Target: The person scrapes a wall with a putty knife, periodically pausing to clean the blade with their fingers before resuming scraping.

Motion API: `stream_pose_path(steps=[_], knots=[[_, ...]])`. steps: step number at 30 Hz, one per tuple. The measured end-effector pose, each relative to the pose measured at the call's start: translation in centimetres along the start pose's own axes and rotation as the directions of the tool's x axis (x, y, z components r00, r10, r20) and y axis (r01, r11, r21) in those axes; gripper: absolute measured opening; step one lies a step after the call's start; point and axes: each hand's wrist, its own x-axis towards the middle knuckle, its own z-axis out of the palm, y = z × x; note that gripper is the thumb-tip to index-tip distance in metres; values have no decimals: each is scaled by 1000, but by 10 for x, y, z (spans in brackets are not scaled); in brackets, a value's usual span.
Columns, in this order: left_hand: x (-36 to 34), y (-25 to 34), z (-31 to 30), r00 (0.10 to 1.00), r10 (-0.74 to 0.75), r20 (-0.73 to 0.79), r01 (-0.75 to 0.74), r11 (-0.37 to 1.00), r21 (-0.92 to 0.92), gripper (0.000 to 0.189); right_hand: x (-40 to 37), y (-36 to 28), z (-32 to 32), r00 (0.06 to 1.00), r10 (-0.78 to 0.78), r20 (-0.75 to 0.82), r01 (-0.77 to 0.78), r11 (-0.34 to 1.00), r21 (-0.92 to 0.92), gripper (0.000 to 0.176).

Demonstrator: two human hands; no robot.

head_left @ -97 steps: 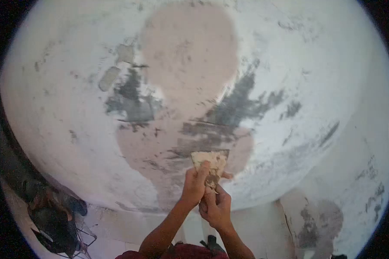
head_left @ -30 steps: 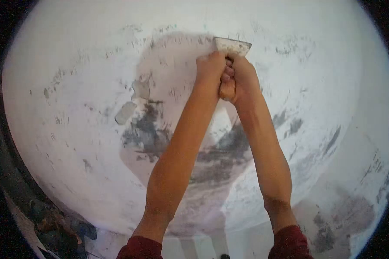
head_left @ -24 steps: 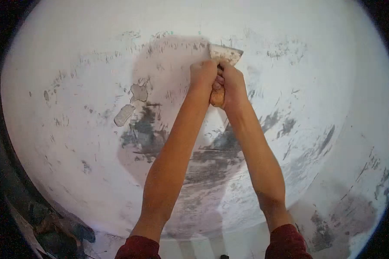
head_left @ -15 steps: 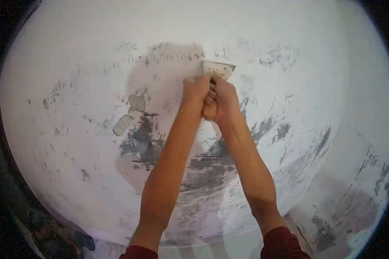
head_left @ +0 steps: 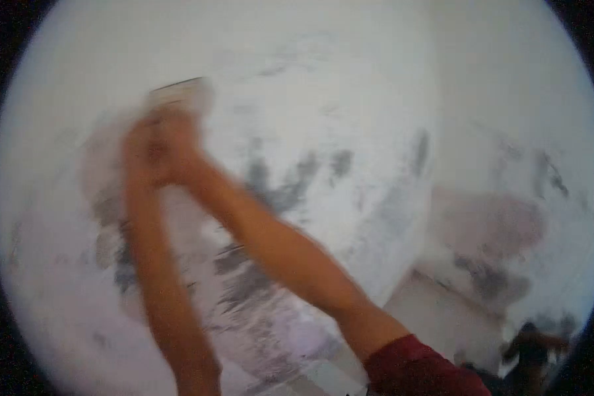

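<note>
Both of my hands are pressed together at the upper left of the view, blurred by motion. My left hand [head_left: 140, 146] and my right hand [head_left: 179, 142] are closed around the handle of a scraper [head_left: 178, 94], and the handle is hidden in the fingers. Its wide, pale blade points up, with a thin dark edge tilted up to the right. Behind it is a white wall [head_left: 369, 86] with dark grey patches and scuffs, mostly below and right of the hands. The blade overlaps the wall's upper left part.
To the right, the wall meets a second wall [head_left: 508, 132] at a corner; that one has grey stains and a pinkish shadow. Dark shapes [head_left: 533, 350] stand at the lower right. A maroon sleeve [head_left: 422, 369] covers my right upper arm.
The view has turned to the right, bringing more of the corner and second wall in. My hands and the scraper now appear farther left in view, and the blade has tilted.
</note>
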Motion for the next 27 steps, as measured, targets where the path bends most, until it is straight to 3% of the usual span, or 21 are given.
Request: stream_pose_path(steps=[1,2,3,4,6,8,9,10,11,13,14,15,16,17,19,20,22,23,25,26,27], knots=[[-3,-2,5,996,-78,48,86,975,-206,26,10,-10,8,962,271,31,-272,943,193,49],[-10,-1,5,982,-164,95,189,897,-400,26,7,-29,1,832,538,135,-509,644,571,47],[-32,1,5,968,-230,104,250,820,-515,26,-6,-44,-2,785,589,194,-546,507,667,45],[-66,1,3,954,-283,95,287,778,-559,26,-31,-60,-5,779,589,215,-545,468,695,43],[-181,2,13,934,-345,93,336,761,-555,26,-118,-92,-24,803,524,283,-559,500,662,40],[-321,-7,28,888,-422,184,456,758,-466,25,-242,-129,-70,693,522,497,-717,434,545,38],[-395,-11,30,839,-476,265,545,736,-401,25,-316,-144,-97,548,535,643,-836,379,397,37],[-473,-8,30,760,-544,355,646,694,-319,25,-391,-162,-127,338,531,777,-927,329,178,36],[-551,-8,20,651,-615,444,743,635,-211,25,-513,-181,-147,208,492,845,-779,606,-161,36],[-681,0,-4,399,-708,583,859,511,34,25,-648,-259,-259,218,813,541,-857,424,-293,28],[-733,12,-19,256,-745,616,893,427,144,25,-712,-283,-289,-606,572,553,-659,29,-752,26],[-773,23,-35,124,-767,629,900,354,254,25,-655,-299,-355,-573,583,575,-638,122,-760,28],[-805,35,-58,1,-791,612,891,278,358,25,-715,-327,-396,-757,397,520,-588,-65,-806,32],[-831,47,-74,-97,-803,588,873,215,438,25,-629,-322,-438,-727,466,504,-561,22,-828,32],[-872,66,-113,-245,-823,512,830,94,549,25,-692,-361,-483,-640,721,267,-466,-87,-881,21],[-889,76,-134,-300,-832,467,809,38,587,25,-692,-370,-506,-530,761,373,-467,105,-878,21],[-917,91,-173,-369,-850,375,782,-66,619,25,-708,-390,-538,-673,725,144,-425,-220,-878,21],[-929,98,-190,-385,-858,340,779,-104,619,25,-717,-404,-550,-686,700,197,-431,-173,-885,21],[-951,109,-220,-381,-875,298,794,-145,590,25,-727,-430,-568,-826,546,-138,-278,-608,-744,26],[-960,106,-229,-347,-884,313,815,-119,567,25,-728,-444,-587,-760,479,439,-351,266,-898,29],[-968,100,-227,-316,-885,343,838,-90,539,25,-723,-461,-581,-766,436,473,-372,299,-879,29]])
